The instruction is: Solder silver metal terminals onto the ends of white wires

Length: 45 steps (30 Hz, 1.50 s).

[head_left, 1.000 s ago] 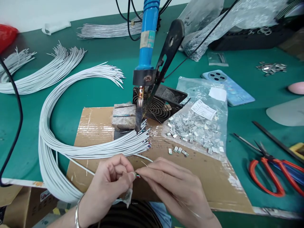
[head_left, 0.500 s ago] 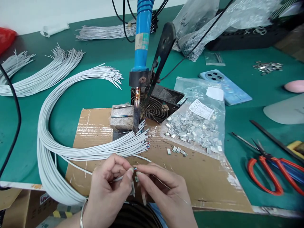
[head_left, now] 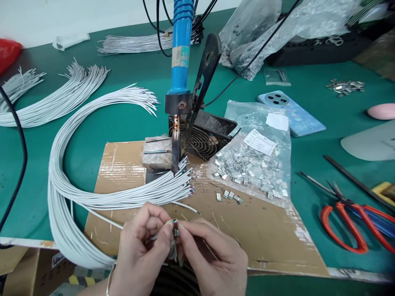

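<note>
My left hand [head_left: 145,246] is closed, with thumb and forefinger pinching the end of a white cable [head_left: 115,224]. Tiny coloured wire ends [head_left: 175,221] stick out between its fingertips and those of my right hand [head_left: 212,250]. The right thumb and forefinger press together at these wires, and a thin pale strand runs by that hand's fingers. Just below the fingertips shows a small green and silver connector [head_left: 176,232]; what grips it is hidden. A bundle of white cables [head_left: 142,195] lies beyond my hands, under the tip of a blue soldering iron [head_left: 175,156] on a stand.
Loose connectors [head_left: 230,195] lie on the cardboard [head_left: 262,234], beside a clear bag of connectors [head_left: 253,164]. A black fan [head_left: 200,139] stands behind the iron. To the right are red-handled pliers [head_left: 342,222] and a phone [head_left: 296,113]. More cable bundles [head_left: 61,98] lie left.
The right hand has shifted slightly left and down, its fingers closer to the left fingertips. The wire ends between them show a little more colour. The view has moved slightly.
</note>
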{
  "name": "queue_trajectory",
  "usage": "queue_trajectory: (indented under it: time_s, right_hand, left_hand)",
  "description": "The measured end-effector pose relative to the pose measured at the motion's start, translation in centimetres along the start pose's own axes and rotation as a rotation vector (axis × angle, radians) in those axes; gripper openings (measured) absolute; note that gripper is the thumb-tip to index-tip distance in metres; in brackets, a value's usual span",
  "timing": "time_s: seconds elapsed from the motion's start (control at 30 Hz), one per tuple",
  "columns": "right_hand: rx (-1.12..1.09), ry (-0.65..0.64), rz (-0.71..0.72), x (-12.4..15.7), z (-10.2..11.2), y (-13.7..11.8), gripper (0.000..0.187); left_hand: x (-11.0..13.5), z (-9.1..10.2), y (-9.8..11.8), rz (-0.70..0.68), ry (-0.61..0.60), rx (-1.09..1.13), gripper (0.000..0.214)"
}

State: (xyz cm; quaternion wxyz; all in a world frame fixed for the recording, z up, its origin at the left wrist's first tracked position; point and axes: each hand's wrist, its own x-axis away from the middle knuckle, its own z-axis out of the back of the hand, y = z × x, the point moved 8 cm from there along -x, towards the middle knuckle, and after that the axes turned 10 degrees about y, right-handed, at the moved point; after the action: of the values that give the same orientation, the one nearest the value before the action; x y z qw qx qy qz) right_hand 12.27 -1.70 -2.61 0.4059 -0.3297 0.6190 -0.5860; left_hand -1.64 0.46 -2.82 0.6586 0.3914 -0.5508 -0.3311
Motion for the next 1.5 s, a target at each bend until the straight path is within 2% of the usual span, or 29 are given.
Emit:
queue_trajectory:
  time_s: [0.13, 0.2, 0.3, 0.33, 0.43, 0.57, 0.7, 0.83, 0.97, 1.13, 1.2, 1.23, 1.3, 1.43, 1.5]
  right_hand:
    - [0.108, 0.020, 0.205, 0.0, 0.8, -1.7, 0.034]
    - [0.165, -0.028, 0.308, -0.3, 1.2, -2.4, 0.042]
    - [0.241, -0.164, 0.430, -0.3, 1.5, -3.1, 0.039]
    - [0.246, -0.147, 0.409, -0.4, 2.0, -3.0, 0.035]
    - [0.153, 0.000, 0.155, -1.1, 3.8, -1.6, 0.029]
    - [-0.012, -0.014, -0.077, -1.0, 2.8, 0.0, 0.026]
    - [-0.070, -0.060, -0.187, -0.8, 0.9, 0.9, 0.023]
    - [-0.089, -0.085, -0.173, -0.6, 0.3, 0.9, 0.024]
    - [-0.052, -0.092, -0.030, -0.5, 0.7, 0.0, 0.033]
    - [0.211, -0.093, 0.425, 0.0, 1.3, -2.9, 0.048]
    - [0.295, -0.041, 0.490, 0.0, 1.8, -3.3, 0.047]
    - [0.319, 0.012, 0.478, -0.1, 2.2, -3.3, 0.045]
    - [0.308, 0.096, 0.365, -0.5, 2.8, -2.8, 0.037]
    - [0.079, 0.086, 0.017, -0.7, 2.4, -0.8, 0.021]
    - [-0.007, 0.081, -0.063, -0.6, 1.9, -0.5, 0.021]
  left_hand:
    - [-0.3, -0.5, -0.4, 0.063, -0.164, 0.046, 0.044]
    - [-0.4, -0.7, -0.7, 0.078, -0.229, 0.028, 0.044]
    - [-0.6, -0.6, -1.2, 0.095, -0.271, 0.008, 0.045]
    - [-0.8, -0.4, -1.3, 0.101, -0.264, 0.015, 0.044]
    - [-1.4, 0.3, -1.2, 0.092, -0.192, 0.064, 0.039]
    - [-1.6, 0.3, -1.2, 0.090, -0.184, 0.078, 0.038]
    - [-1.4, 0.2, -1.3, 0.092, -0.176, 0.082, 0.038]
    - [-1.2, 0.1, -1.3, 0.106, -0.190, 0.099, 0.038]
    - [-1.2, 0.2, -1.3, 0.096, -0.188, 0.088, 0.038]
    - [-1.2, 0.2, -1.5, 0.086, -0.174, 0.081, 0.038]
    - [-1.2, 0.3, -1.4, 0.071, -0.162, 0.075, 0.037]
    - [-1.3, 0.3, -1.4, 0.061, -0.157, 0.070, 0.036]
    - [-1.3, 0.4, -1.2, 0.043, -0.147, 0.057, 0.035]
    - [-1.3, 0.3, -0.9, -0.008, -0.121, 0.031, 0.031]
    - [-1.4, 0.3, -0.9, -0.028, -0.111, 0.008, 0.027]
